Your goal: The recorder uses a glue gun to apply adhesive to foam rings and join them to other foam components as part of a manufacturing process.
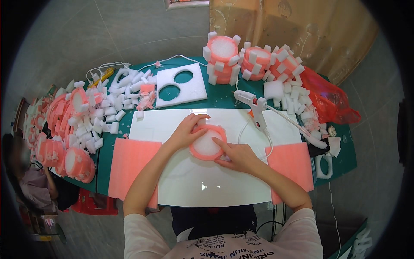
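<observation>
Gripping a foam disc [206, 145], pink-rimmed with a slightly rough white face, fingers of the left hand [186, 133] and right hand [239, 156] curl about opposite sides.

Forearms [148, 173] angle inward — left hand [189, 131] curved, right hand [238, 157] facing it, both thumbs [221, 143] extended.

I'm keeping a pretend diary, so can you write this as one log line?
left hand: holding disc | right hand: holding disc | disc: pink-rimmed, white middle, over white board | glue gun: unheld
</observation>
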Available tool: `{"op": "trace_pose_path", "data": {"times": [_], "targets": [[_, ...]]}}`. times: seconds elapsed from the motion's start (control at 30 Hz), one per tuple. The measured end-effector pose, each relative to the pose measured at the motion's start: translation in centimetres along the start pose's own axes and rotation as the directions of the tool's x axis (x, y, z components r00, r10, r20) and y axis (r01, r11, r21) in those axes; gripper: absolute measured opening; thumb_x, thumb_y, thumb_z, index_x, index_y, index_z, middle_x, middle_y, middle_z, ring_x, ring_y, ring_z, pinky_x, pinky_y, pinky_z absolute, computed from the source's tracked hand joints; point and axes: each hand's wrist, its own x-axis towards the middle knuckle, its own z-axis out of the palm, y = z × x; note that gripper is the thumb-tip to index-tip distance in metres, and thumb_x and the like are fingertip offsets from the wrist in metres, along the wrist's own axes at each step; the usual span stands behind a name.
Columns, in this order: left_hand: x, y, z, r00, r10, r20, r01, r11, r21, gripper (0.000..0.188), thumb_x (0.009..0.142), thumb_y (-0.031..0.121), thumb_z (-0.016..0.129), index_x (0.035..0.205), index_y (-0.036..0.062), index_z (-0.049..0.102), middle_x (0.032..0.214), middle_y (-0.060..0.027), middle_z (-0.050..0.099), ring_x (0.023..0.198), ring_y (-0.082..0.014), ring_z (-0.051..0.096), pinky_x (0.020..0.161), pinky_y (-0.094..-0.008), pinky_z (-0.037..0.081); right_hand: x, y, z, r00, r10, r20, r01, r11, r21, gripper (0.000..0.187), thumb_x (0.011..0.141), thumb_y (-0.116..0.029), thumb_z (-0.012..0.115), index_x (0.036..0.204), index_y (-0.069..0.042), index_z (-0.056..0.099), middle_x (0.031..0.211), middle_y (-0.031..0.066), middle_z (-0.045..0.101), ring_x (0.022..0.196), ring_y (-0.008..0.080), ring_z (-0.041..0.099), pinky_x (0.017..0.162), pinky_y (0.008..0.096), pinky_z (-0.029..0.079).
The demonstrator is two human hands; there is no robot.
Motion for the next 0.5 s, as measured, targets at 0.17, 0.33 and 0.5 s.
{"op": "trace_pose_path", "data": {"times": [0.17, 0.33, 0.5], "targets": [[-0.03, 0.00, -0.02, 1.000, 0.018, -0.011, -0.018, 1.000, -0.002, 0.037, 0.078, 0.015, 0.061, 0.115, 0.0115, 0.055, 0.088, -0.0069, 0.051, 0.073, -0.0177, 0.046, 0.067, -0.0275, 0.041, 0.05, 0.00, 0.06, 1.000, -0.007, -0.006, 0.007, 1.000, 0.000, 0.065, 0.077, -0.038, 0.064, 0.131, -0.013, 0.038, 0.072, 0.0073, 0.060, 0.059, 0.0260, 0.060, 0.049, 0.0362, 0.044], [0.04, 0.29, -0.09, 1.000, -0.013, 0.025, 0.013, 1.000, -0.001, 0.037, 0.080, 0.018, 0.060, 0.115, 0.0132, 0.053, 0.087, -0.0098, 0.048, 0.076, -0.0221, 0.049, 0.071, -0.0310, 0.042, -0.04, -0.03, -0.20, 1.000, 0.010, 0.008, -0.010, 1.000, 0.001, 0.064, 0.077, -0.037, 0.064, 0.131, -0.013, 0.038, 0.072, 0.0072, 0.060, 0.060, 0.0259, 0.060, 0.049, 0.0361, 0.045], [-0.03, 0.36, -0.06, 1.000, 0.009, 0.010, -0.009, 1.000, -0.009, 0.038, 0.079, 0.017, 0.061, 0.116, 0.0134, 0.054, 0.087, -0.0094, 0.049, 0.074, -0.0211, 0.049, 0.068, -0.0301, 0.042, -0.05, 0.02, -0.15, 1.000, -0.001, 0.003, 0.001, 1.000, 0.008, 0.063, 0.078, -0.038, 0.062, 0.130, -0.013, 0.038, 0.072, 0.0076, 0.059, 0.060, 0.0263, 0.060, 0.048, 0.0362, 0.044]]}}
